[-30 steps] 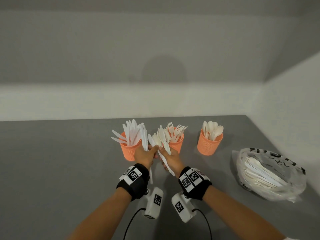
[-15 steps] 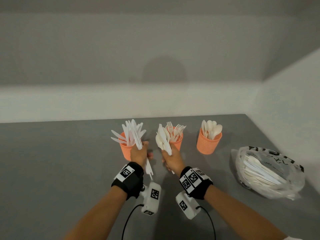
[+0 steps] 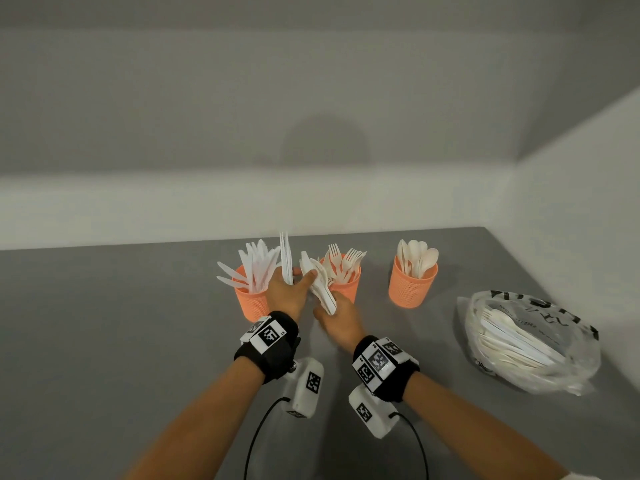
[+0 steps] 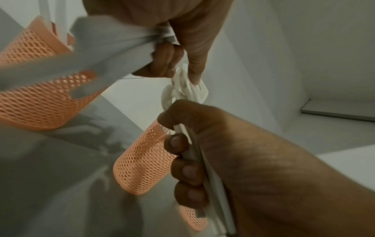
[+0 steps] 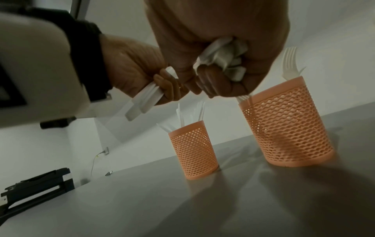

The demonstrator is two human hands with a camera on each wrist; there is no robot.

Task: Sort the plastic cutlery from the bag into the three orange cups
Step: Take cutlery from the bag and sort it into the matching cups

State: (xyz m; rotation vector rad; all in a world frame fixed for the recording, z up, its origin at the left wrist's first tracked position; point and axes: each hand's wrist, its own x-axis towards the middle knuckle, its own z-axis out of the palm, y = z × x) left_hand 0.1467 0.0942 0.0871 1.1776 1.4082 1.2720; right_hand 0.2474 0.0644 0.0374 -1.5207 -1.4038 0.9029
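Three orange mesh cups stand in a row: the left cup (image 3: 250,303) holds knives, the middle cup (image 3: 347,289) forks, the right cup (image 3: 410,287) spoons. My left hand (image 3: 289,294) grips a few white knives (image 3: 286,258) upright between the left and middle cups. Its forefinger (image 4: 195,64) reaches across and touches the mixed cutlery bundle (image 3: 320,284), which my right hand (image 3: 337,318) holds by the handles in a fist in front of the middle cup. The clear plastic bag (image 3: 530,341) with more cutlery lies at the right.
The grey table (image 3: 104,341) ends at white walls behind and to the right of the bag. A black device (image 5: 38,186) sits at the table's far left in the right wrist view. Cables trail from both wrist cameras toward me.
My hands, apart half a second ago, have come together again. The left hand has turned its knives upright and its finger now touches the right hand's bundle.
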